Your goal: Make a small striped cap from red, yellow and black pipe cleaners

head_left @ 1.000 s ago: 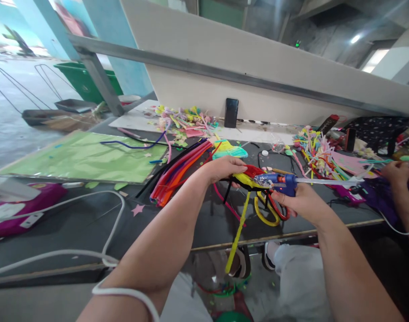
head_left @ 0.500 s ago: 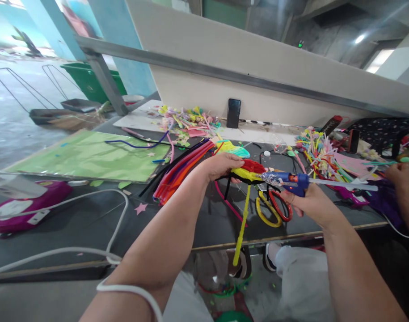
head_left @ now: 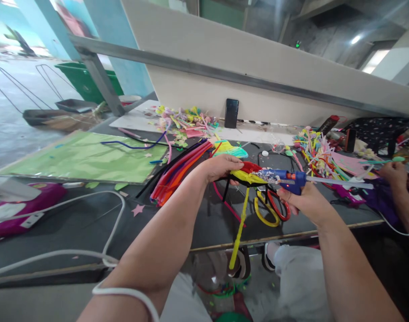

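My left hand (head_left: 221, 168) is closed around a craft piece (head_left: 247, 175) made of red, yellow and black pipe cleaners, with a long yellow stem (head_left: 238, 232) hanging down past the table edge. My right hand (head_left: 301, 203) grips a blue hot glue gun (head_left: 284, 177), its nozzle pressed against the craft piece and a clear glue stick (head_left: 338, 182) sticking out behind. Beneath the hands lie scissors (head_left: 273, 208) with yellow and red handles.
A bundle of coloured pipe cleaners (head_left: 179, 171) lies left of my hands, a green sheet (head_left: 80, 157) further left. White cable (head_left: 90, 223) crosses the dark table (head_left: 177, 223). A phone (head_left: 231, 113) leans on the back board. Another person's hand (head_left: 395, 174) works at right among craft scraps (head_left: 316, 154).
Almost nothing differs: the view shifted slightly, and the glue gun stays against the craft piece with both hands holding as before.
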A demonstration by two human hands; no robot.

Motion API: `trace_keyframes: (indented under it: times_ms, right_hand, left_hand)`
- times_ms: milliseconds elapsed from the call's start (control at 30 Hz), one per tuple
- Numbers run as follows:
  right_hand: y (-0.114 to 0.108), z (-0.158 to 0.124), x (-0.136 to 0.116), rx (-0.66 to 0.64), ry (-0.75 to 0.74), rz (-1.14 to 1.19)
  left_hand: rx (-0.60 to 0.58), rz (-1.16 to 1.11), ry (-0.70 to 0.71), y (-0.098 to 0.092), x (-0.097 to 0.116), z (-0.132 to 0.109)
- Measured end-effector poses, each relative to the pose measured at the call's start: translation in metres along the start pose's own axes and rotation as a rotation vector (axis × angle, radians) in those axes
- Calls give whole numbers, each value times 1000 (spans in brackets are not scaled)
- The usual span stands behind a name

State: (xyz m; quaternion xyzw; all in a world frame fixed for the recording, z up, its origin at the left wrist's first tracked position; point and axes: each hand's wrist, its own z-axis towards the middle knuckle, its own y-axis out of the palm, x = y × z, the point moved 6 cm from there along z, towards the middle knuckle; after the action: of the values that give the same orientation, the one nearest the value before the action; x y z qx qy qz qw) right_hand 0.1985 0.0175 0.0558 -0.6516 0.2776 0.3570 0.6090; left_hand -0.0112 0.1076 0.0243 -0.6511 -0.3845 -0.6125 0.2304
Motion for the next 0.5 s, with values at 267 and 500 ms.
trace_keyframes:
  times_ms: [267, 500]
  right_hand:
    - [-2, -1, 5, -15, 20, 35]
    - [-1, 5, 14, -9, 51, -93]
  left_hand:
    - [10, -22, 5, -3, -2, 2]
    - [7, -14, 10, -3, -3, 3]
